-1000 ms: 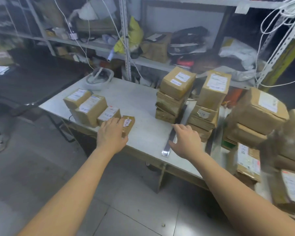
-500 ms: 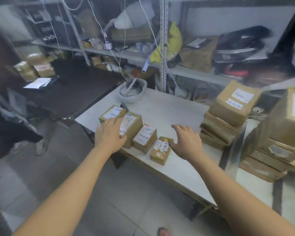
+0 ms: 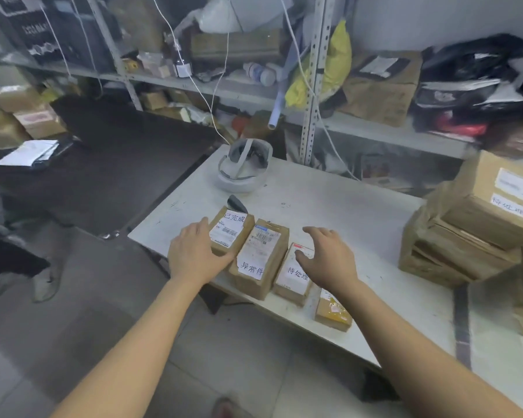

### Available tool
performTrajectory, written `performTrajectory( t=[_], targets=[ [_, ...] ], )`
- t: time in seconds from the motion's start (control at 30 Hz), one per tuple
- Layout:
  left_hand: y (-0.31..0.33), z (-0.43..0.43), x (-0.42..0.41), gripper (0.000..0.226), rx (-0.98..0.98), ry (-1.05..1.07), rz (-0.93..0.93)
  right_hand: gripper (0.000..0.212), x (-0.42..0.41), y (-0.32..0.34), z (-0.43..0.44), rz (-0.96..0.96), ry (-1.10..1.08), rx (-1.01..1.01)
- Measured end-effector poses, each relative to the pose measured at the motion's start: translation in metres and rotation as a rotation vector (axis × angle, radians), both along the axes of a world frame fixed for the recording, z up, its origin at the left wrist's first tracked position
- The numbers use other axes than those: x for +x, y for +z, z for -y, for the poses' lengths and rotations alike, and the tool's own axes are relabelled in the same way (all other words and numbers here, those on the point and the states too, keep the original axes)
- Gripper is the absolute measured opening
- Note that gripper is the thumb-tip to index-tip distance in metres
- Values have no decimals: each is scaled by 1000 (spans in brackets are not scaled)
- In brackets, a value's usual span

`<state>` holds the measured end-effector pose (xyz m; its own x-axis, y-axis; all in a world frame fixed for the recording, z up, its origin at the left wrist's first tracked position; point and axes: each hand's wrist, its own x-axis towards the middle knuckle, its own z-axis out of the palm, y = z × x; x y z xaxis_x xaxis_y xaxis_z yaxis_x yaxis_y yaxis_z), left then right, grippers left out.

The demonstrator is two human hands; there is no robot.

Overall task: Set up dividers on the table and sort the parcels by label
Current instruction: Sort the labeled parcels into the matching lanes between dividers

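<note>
Hands (image 3: 194,254) spread over parcels (image 3: 258,257)

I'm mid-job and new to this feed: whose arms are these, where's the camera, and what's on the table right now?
No machine here: a person works bare-handed, and the one camera sits on their head, looking down. The left hand rests against the leftmost parcel; the right hand hovers open over the third parcel. Neither has a grip on anything. Four small labelled parcels lie in a row near the edge of the white table, including the second parcel and a fourth parcel. A stack of boxes stands to the right, a grey headset behind.
</note>
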<state>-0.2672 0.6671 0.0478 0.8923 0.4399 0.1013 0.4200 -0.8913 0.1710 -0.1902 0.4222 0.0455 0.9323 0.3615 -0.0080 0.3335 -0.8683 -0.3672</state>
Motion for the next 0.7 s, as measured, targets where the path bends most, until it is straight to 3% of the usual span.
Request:
performTrajectory(
  t=[0.1,0.23,0.47,0.7],
  targets=[
    [-18,-24,9,119,-140,8,-38,55,-11,-6,-41,-61,-120,60],
    [-41,-42,17,128,-335,-12,-30,66,-26,-18,-87,-175,-293,177],
    [-62,-57,23,88,-600,-8,70,108,-57,-49,-153,-166,-486,355],
    [-53,-74,30,85,-673,-3,209,128,-71,-64,-178,-229,-679,300]
  ],
)
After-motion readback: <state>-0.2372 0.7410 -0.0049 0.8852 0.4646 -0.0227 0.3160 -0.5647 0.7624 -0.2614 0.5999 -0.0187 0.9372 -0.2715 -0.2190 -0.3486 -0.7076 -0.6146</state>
